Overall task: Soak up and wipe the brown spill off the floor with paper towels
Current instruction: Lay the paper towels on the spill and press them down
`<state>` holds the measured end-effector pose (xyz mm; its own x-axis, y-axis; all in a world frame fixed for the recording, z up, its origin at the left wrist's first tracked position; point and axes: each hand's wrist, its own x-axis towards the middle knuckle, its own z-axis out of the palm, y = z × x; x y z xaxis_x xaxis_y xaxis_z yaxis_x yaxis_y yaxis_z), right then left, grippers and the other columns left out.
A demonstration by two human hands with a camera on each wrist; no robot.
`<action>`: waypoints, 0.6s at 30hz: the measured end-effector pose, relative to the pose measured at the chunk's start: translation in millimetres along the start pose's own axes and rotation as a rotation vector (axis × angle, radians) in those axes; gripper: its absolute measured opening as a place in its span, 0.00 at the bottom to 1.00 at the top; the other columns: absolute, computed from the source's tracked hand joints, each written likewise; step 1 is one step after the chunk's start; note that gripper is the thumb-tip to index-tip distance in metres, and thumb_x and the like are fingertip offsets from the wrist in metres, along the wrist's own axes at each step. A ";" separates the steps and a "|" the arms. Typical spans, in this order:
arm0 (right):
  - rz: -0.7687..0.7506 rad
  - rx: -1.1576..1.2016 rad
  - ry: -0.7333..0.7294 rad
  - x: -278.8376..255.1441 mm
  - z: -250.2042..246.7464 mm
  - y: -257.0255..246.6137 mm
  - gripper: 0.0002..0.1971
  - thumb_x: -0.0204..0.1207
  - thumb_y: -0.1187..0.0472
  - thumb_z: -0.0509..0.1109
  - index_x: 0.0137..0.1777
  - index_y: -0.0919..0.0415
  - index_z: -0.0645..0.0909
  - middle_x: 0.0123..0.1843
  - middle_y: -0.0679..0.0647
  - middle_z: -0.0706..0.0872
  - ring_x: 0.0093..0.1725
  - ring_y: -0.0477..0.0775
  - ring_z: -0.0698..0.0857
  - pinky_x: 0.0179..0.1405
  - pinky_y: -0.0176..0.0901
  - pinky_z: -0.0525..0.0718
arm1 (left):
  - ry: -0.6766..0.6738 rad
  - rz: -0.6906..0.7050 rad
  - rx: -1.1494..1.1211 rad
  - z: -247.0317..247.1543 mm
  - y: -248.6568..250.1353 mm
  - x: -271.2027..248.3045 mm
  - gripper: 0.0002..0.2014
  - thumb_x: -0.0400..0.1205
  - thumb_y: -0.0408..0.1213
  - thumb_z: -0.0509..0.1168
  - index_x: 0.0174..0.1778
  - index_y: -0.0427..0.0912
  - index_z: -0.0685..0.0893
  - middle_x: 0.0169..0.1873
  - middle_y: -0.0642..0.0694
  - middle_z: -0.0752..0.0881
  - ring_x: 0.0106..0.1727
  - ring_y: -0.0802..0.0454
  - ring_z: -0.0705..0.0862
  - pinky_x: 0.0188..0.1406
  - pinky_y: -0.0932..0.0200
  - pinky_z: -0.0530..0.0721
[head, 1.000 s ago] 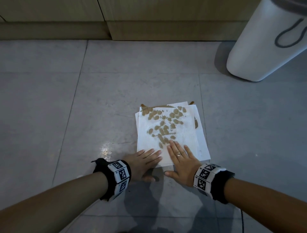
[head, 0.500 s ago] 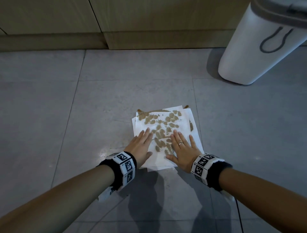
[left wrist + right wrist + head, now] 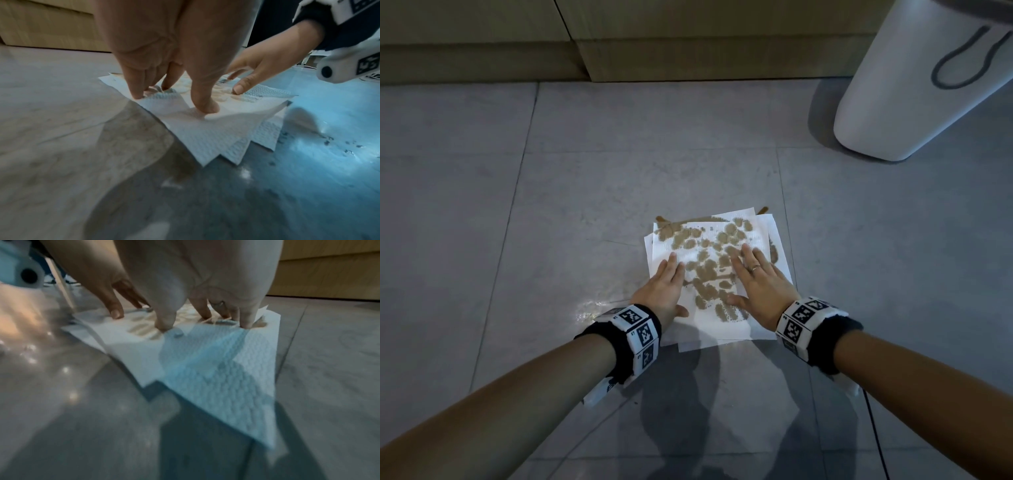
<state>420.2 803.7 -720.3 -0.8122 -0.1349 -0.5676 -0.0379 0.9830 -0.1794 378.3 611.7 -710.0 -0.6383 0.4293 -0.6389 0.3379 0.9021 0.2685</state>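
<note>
I note one container, a white bin [image 3: 914, 89] at the upper right of the head view, standing on the floor; I cannot tell what it holds. Both my hands are flat on the paper towels [image 3: 722, 325] at centre frame: left hand [image 3: 662, 293] with fingers straight and close together on the stack's left side, right hand [image 3: 760, 291] with fingers straight and slightly spread on its right side, a ring on one finger. The left wrist view shows at least three overlapping sheets (their near corners fan out). Brown blotches have soaked through the top sheet, and the brown spill [image 3: 763, 209] still peeks out past the stack's far edge. The floor [image 3: 517, 205] is grey tile with a wet shine left of my left wrist; wooden cabinet fronts [image 3: 688, 34] run along the top.
</note>
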 end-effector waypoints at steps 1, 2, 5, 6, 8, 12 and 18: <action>0.004 0.009 -0.002 0.3 -2.1 -0.5 0.40 0.80 0.41 0.54 0.81 0.59 0.36 0.83 0.58 0.35 0.83 0.58 0.38 0.81 0.52 0.48 | 0.003 -0.001 -0.006 0.0 0.6 0.2 0.43 0.82 0.40 0.65 0.82 0.36 0.42 0.82 0.42 0.35 0.84 0.47 0.41 0.81 0.55 0.54; 0.012 0.025 0.001 0.7 -4.7 -1.7 0.40 0.80 0.42 0.55 0.81 0.58 0.37 0.84 0.58 0.35 0.83 0.58 0.39 0.81 0.52 0.50 | 0.013 0.000 -0.005 -0.5 1.0 0.1 0.43 0.81 0.41 0.66 0.82 0.36 0.43 0.83 0.42 0.37 0.84 0.47 0.42 0.81 0.55 0.55; 0.019 0.057 0.062 1.9 -10.5 -5.1 0.42 0.77 0.41 0.60 0.82 0.57 0.41 0.84 0.59 0.35 0.83 0.59 0.40 0.80 0.53 0.52 | 0.076 0.017 0.024 -5.5 3.3 0.1 0.45 0.77 0.44 0.70 0.82 0.36 0.50 0.82 0.40 0.46 0.83 0.45 0.49 0.80 0.54 0.59; 0.014 0.052 0.088 2.3 -11.4 -6.3 0.42 0.77 0.40 0.61 0.81 0.56 0.42 0.83 0.59 0.34 0.83 0.59 0.39 0.80 0.54 0.51 | 0.096 0.025 0.020 -7.6 2.9 1.0 0.46 0.75 0.46 0.72 0.82 0.37 0.50 0.82 0.40 0.47 0.83 0.44 0.51 0.81 0.53 0.59; 0.010 0.046 0.088 3.8 -11.1 -6.9 0.44 0.75 0.40 0.62 0.81 0.56 0.42 0.83 0.59 0.33 0.83 0.59 0.38 0.80 0.54 0.49 | 0.114 0.018 -0.004 -10.0 0.7 2.9 0.50 0.74 0.49 0.73 0.82 0.39 0.47 0.83 0.41 0.44 0.83 0.43 0.49 0.82 0.51 0.56; 0.018 0.081 0.019 9.8 -11.9 -4.1 0.43 0.74 0.39 0.64 0.81 0.55 0.46 0.84 0.57 0.39 0.83 0.58 0.42 0.81 0.54 0.50 | 0.045 -0.015 -0.002 -7.8 -3.9 7.5 0.54 0.75 0.49 0.72 0.82 0.37 0.40 0.82 0.41 0.34 0.84 0.44 0.43 0.83 0.51 0.54; 0.076 0.103 0.170 21.3 -22.8 0.8 0.39 0.79 0.39 0.56 0.81 0.57 0.43 0.84 0.57 0.40 0.83 0.57 0.42 0.81 0.55 0.47 | 0.028 -0.006 0.013 -5.2 -5.7 9.9 0.53 0.76 0.48 0.71 0.82 0.36 0.38 0.81 0.40 0.32 0.84 0.44 0.39 0.84 0.51 0.50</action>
<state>389.7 804.4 -714.2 -0.8970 -0.0293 -0.4410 0.0802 0.9705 -0.2275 366.5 611.0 -714.1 -0.6595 0.4253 -0.6198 0.3429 0.9040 0.2555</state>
